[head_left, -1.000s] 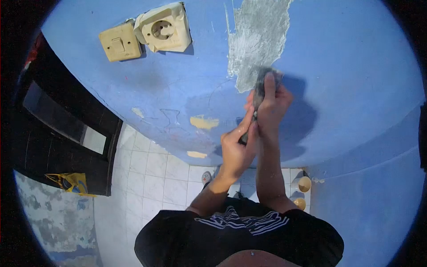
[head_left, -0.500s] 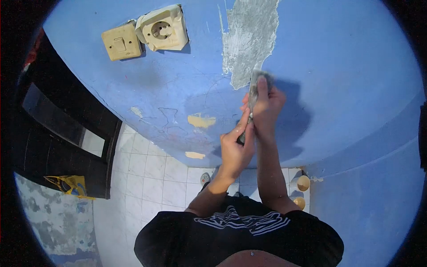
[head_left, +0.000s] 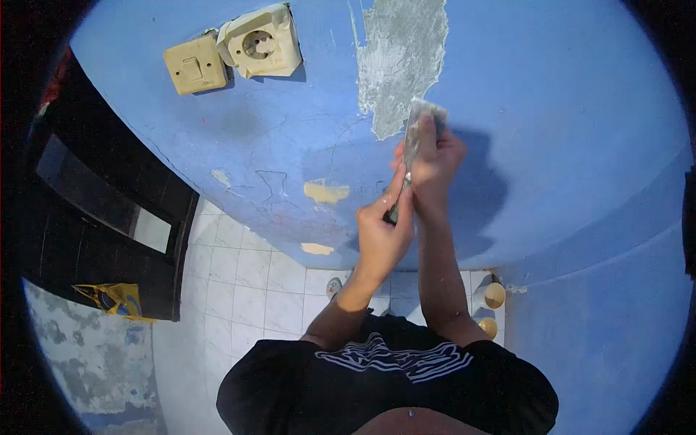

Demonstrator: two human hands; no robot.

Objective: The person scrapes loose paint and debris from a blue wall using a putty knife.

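Observation:
Both of my hands are on a putty knife (head_left: 412, 138), its blade tilted up by the lower right edge of a bare grey patch (head_left: 401, 61) in the blue wall. My left hand (head_left: 383, 232) is closed round the dark handle, thumb and forefinger along it. Higher up, my right hand (head_left: 435, 163) grips the blade, with its thumb pressed flat on the metal face and its fingers behind. Whether the blade edge touches the wall is hard to tell.
A light switch (head_left: 195, 67) and a loose-looking socket (head_left: 259, 45) sit on the wall at upper left. Cream patches (head_left: 326, 192) show lower down. A dark door (head_left: 87, 210) with a yellow bag (head_left: 119, 299) stands left. Two round containers (head_left: 494, 296) are on the tiled floor.
The blade and my right thumb have shifted slightly up, and the blade's face looks brighter now. The view has moved a little; both hands keep their hold.

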